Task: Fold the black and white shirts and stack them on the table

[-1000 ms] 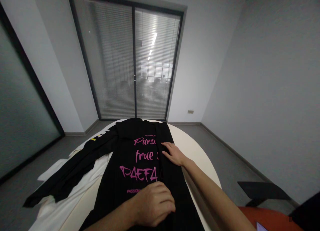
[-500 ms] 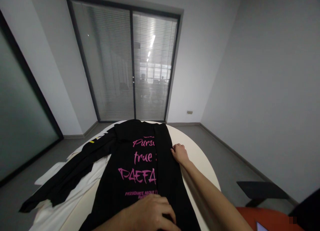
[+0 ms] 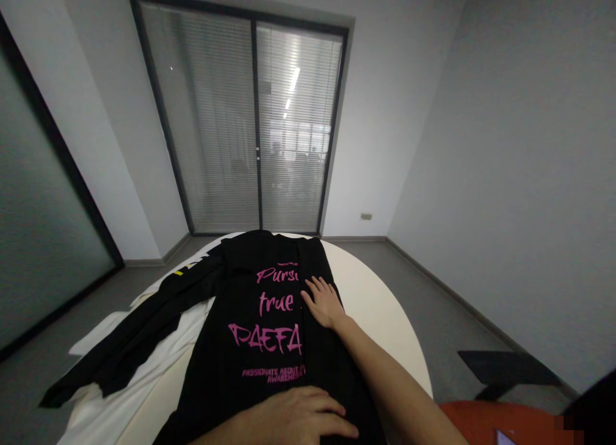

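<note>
A black long-sleeved top with pink lettering lies spread over the round table. Its right side is folded inward as a long strip that covers the ends of the words. The left sleeve stretches out to the lower left. My right hand rests flat on the folded strip, fingers spread. Nearer to me, my left hand lies across the lower part of the top with its fingers stretched to the right. Under the sleeve is a white garment, partly hidden.
The round white table shows its curved edge on the right. A chair with a red seat and a black armrest stands at the lower right. Beyond the table is a glass partition with blinds.
My right hand has moved left from the top's right edge onto the folded strip, and its fingers have spread. My left hand has flattened and shifted slightly down.
</note>
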`<action>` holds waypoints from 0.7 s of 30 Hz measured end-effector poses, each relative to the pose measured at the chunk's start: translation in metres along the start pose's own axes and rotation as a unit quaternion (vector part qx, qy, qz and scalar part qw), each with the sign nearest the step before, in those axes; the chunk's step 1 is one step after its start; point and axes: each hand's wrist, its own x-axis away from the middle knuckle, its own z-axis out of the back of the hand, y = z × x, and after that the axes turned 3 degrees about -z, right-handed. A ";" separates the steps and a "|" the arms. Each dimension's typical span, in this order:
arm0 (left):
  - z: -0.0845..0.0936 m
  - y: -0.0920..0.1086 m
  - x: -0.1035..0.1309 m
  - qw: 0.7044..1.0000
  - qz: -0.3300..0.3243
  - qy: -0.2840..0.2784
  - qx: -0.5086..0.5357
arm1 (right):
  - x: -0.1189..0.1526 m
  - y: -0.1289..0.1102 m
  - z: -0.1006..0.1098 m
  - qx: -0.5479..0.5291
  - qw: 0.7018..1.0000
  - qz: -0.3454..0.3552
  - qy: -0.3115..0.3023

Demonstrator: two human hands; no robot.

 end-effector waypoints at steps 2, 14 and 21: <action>0.011 0.007 0.002 1.000 -0.002 -0.019 0.020 | -0.001 0.005 0.001 -0.011 1.000 0.014 -0.011; 0.118 -0.051 0.060 0.860 0.429 0.212 -0.177 | 0.006 -0.030 -0.013 -0.010 0.997 -0.066 0.033; 0.175 -0.127 0.130 0.667 0.640 0.288 -0.249 | 0.015 -0.030 -0.011 -0.022 0.998 -0.034 0.044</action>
